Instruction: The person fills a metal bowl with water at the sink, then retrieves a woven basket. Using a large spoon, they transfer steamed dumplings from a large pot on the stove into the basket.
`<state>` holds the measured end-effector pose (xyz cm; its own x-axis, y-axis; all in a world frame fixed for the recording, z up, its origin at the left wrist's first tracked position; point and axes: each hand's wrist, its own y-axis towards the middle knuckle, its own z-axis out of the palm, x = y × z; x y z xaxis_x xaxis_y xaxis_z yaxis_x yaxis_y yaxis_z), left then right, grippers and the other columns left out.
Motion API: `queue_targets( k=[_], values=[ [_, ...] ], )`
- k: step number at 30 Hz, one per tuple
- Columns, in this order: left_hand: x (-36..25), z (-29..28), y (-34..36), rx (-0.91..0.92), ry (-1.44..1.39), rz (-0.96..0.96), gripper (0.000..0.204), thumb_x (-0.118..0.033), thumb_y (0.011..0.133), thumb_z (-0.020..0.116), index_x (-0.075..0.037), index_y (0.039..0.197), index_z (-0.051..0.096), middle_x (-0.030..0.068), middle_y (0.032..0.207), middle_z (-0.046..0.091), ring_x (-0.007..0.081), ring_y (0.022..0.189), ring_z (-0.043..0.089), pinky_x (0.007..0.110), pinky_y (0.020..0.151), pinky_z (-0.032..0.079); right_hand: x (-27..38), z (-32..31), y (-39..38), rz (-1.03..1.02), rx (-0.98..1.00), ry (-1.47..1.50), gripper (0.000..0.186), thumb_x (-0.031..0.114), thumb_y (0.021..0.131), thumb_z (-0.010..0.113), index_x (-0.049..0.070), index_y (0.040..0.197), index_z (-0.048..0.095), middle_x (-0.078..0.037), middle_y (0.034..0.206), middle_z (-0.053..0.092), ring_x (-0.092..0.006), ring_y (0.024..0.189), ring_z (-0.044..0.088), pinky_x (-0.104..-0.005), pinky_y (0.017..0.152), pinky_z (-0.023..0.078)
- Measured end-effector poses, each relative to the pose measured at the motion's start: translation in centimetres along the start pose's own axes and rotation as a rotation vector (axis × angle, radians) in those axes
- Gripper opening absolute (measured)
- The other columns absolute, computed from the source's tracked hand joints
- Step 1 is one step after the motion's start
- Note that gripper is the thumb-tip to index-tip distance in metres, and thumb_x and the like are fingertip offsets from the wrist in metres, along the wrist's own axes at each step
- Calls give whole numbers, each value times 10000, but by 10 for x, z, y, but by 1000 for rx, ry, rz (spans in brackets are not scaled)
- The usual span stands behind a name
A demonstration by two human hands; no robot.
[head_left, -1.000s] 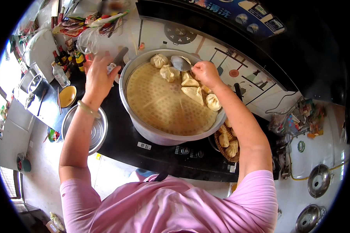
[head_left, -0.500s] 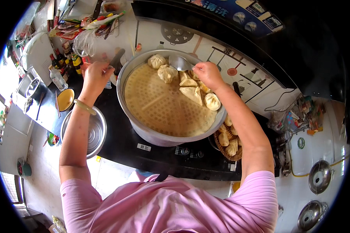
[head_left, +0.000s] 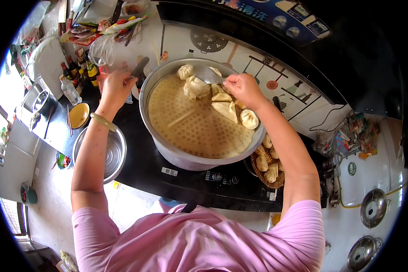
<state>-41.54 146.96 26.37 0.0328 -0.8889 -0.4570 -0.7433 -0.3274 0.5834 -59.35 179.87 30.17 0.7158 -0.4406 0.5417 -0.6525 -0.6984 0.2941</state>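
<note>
A large metal steamer pot (head_left: 182,159) with a round perforated steaming tray (head_left: 177,113) inside stands on the black stove. Pleated buns (head_left: 196,88) and folded triangular buns (head_left: 225,110) are grouped along the tray's far and right side. My right hand (head_left: 244,89) reaches over the far right rim, its fingers closed on a metal spoon (head_left: 208,75) whose bowl lies among the buns. Outside the left rim, my left hand (head_left: 118,89) has its fingers pinched together at a dark handle (head_left: 141,66); what that handle belongs to cannot be made out.
More buns fill a woven basket (head_left: 271,182) at the pot's right. A metal basin (head_left: 115,156) sits under my left forearm, beside a yellow bowl (head_left: 79,115) with chopsticks. Several sauce bottles (head_left: 72,68) stand at the back left. A range hood (head_left: 258,54) overhangs the far side.
The spoon and my right hand have shifted slightly among the far buns, and a pleated bun near the spoon has moved a little. My left hand has stayed about the same. The view has shifted slightly.
</note>
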Motion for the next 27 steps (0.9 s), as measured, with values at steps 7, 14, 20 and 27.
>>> queue_targets(
  k=[7, 14, 20, 27],
  values=[
    [-2, -5, -2, 0, -12, -20, 216, -177, 749, 688, 9, 850, 647, 164, 750, 608, 290, 674, 596, 360, 612, 455, 47, -11, -29, -127, 17, 8, 201, 220, 852, 578, 38, 780, 622, -144, 627, 550, -272, 541, 509, -362, 534, 401],
    [-16, -9, -4, -109, 40, 61, 210, -193, 779, 655, 7, 814, 604, 151, 765, 601, 316, 699, 582, 387, 615, 443, 17, -18, -32, -42, -171, -165, 224, 230, 841, 563, 40, 733, 611, -165, 656, 563, -349, 618, 539, -411, 550, 407],
    [-47, -19, -2, -134, 46, 79, 172, -181, 800, 622, -11, 779, 604, 145, 752, 599, 344, 714, 571, 411, 621, 436, 1, -5, -32, 38, -120, -228, 240, 217, 820, 568, 16, 690, 601, -184, 657, 567, -374, 652, 552, -438, 577, 420],
    [-57, -1, 3, -21, -4, 204, 89, -86, 743, 624, 1, 754, 608, 144, 701, 597, 314, 657, 583, 371, 592, 454, -14, 28, 11, -60, -268, -240, 240, 218, 812, 573, 13, 691, 605, -184, 696, 590, -380, 684, 565, -460, 615, 432]
  ],
)
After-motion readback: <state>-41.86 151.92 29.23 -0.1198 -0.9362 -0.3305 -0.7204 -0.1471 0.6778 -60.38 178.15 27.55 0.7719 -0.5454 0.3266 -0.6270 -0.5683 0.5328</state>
